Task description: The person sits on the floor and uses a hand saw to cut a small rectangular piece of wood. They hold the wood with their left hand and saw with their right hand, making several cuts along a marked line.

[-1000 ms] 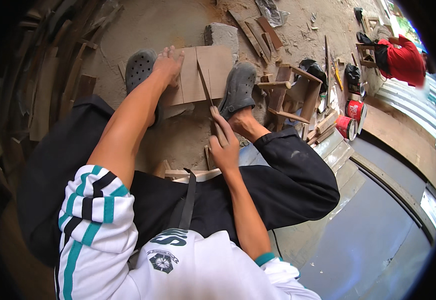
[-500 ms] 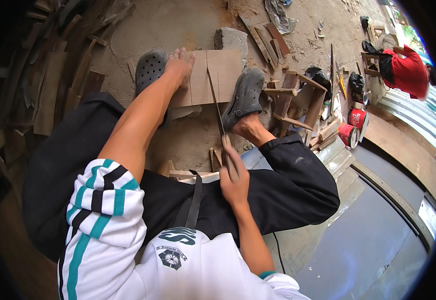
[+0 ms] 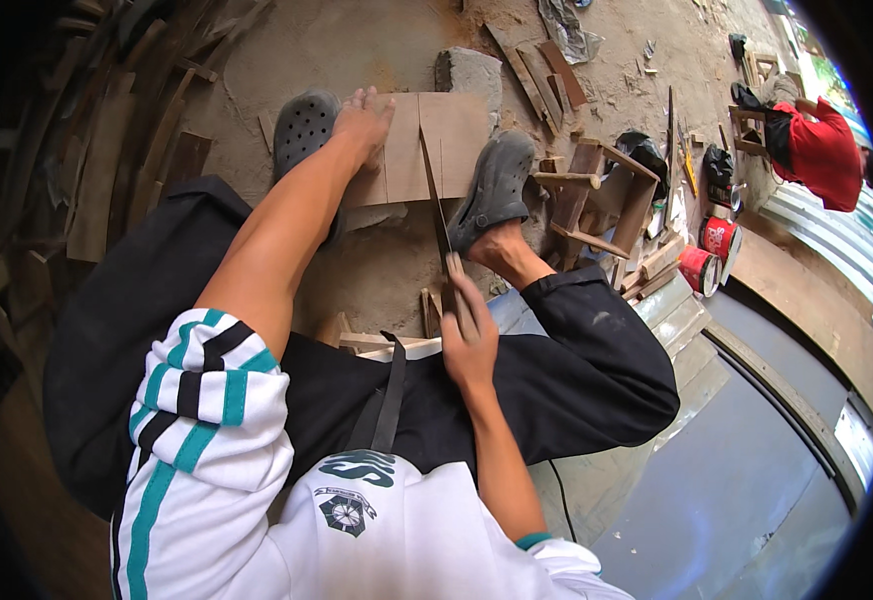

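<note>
A flat light-brown wooden board (image 3: 407, 165) lies between my two feet, with pencil-like lines across it. My left hand (image 3: 364, 130) rests on its left end, fingers stretched out and flat. In my right hand (image 3: 470, 330) is a handsaw (image 3: 434, 195), gripped near my right thigh. Its narrow dark blade runs away from me to a cut line in the board. The handle is mostly hidden by my fingers. My left clog (image 3: 304, 130) stands beside the board's left end, and my right clog (image 3: 497, 185) is against its right end.
A concrete block (image 3: 470, 75) is behind the board. To the right stand a small wooden frame (image 3: 607, 200) and red cans (image 3: 719, 238). Scrap wood (image 3: 107, 180) is piled at left. A person in a red shirt (image 3: 822, 155) sits at far right.
The saw and my right hand have shifted very slightly forward along the cut line. My left hand keeps its place on the board. The view has turned a little.
</note>
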A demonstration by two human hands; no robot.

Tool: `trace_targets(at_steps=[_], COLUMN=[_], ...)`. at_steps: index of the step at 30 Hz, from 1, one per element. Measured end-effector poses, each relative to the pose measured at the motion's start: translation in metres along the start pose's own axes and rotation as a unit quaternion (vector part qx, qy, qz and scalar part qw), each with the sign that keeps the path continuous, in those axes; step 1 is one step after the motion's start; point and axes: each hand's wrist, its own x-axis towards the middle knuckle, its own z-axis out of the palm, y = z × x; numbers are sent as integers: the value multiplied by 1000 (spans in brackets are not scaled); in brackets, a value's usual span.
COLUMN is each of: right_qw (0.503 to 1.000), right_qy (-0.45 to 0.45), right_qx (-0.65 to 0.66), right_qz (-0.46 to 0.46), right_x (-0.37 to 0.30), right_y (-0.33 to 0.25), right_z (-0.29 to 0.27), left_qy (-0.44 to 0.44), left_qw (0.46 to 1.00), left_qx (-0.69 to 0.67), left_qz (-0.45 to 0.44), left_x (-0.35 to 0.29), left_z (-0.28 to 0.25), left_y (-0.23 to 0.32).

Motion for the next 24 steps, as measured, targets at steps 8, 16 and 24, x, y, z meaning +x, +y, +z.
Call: trace_targets(at_steps=[8,16,24], right_qw=[998,998,1000], right_qy=[24,18,17], right_qx=[-12,47,-16], right_qz=[-61,-40,-9], right_x=[30,81,-16], right_y=[7,15,16], right_z=[22,33,-4], left_qy=[-2,-11,-11], left_qw=[1000,1000,1000], left_qx=[-6,-27,-17], left_qz=[-7,12,-17], left_x=[-3,4,7], left_z=[-7,-5,-4], left_y=[-1,7,8])
